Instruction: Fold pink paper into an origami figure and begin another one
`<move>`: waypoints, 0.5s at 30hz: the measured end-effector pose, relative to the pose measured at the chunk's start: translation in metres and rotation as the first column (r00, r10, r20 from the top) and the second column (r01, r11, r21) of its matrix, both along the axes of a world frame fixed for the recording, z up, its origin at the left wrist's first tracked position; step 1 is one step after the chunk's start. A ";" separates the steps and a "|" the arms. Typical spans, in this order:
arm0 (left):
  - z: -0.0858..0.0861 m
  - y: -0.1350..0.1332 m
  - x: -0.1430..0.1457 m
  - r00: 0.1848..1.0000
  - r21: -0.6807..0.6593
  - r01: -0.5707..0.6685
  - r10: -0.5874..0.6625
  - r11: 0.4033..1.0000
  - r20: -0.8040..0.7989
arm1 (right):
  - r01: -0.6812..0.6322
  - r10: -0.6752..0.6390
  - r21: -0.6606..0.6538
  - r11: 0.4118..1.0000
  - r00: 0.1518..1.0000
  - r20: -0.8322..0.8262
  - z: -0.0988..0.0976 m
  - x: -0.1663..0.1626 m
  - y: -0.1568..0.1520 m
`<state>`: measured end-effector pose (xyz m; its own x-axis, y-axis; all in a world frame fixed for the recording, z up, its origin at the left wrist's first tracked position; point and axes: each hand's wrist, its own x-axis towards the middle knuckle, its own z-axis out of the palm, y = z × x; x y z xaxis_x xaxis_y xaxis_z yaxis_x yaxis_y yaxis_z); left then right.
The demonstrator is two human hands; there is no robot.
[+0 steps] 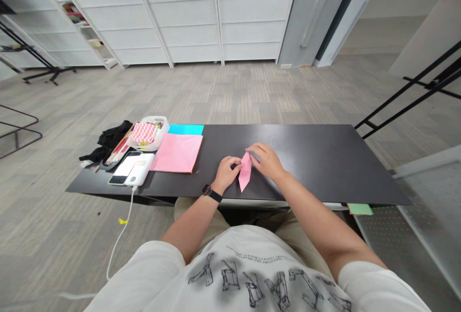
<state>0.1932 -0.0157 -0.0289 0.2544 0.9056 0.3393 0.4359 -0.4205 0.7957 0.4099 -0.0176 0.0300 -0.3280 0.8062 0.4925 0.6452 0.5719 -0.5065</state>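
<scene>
A small piece of folded pink paper (245, 175), long and pointed at its lower end, is between my hands near the table's front edge. My left hand (227, 170) pinches its left side between thumb and fingers; a black watch is on that wrist. At the paper's upper tip, my right hand (265, 159) has its thumb and fingertips closed on the point. The finer creases are too small to make out.
On the dark table (317, 158), a stack of pink paper (180, 152) lies left of my hands with a blue sheet (186, 130) behind it. Beyond are a white basket (166, 127), a white power bank (140, 170) with a cable, a phone (118, 179) and black cloth (113, 135).
</scene>
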 end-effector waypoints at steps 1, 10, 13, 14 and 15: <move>0.000 0.000 0.000 1.000 -0.003 -0.001 0.001 1.000 -0.004 | 0.000 0.000 -0.002 1.000 1.000 -0.005 0.000 0.000 0.000; 0.001 0.000 0.000 1.000 0.009 0.011 -0.011 1.000 0.017 | 0.004 -0.016 -0.071 0.997 0.987 -0.159 -0.009 -0.002 0.000; 0.002 0.000 0.000 1.000 0.017 -0.005 0.005 1.000 0.017 | 0.000 -0.018 -0.100 0.995 0.984 -0.180 -0.009 -0.002 -0.001; 0.002 -0.001 0.000 1.000 0.015 -0.013 0.012 1.000 0.018 | -0.004 -0.018 -0.115 0.993 0.982 -0.189 -0.010 -0.001 -0.001; 0.002 -0.001 0.000 1.000 0.011 -0.018 0.018 1.000 0.017 | -0.010 -0.017 -0.134 0.991 0.980 -0.197 -0.011 -0.001 -0.002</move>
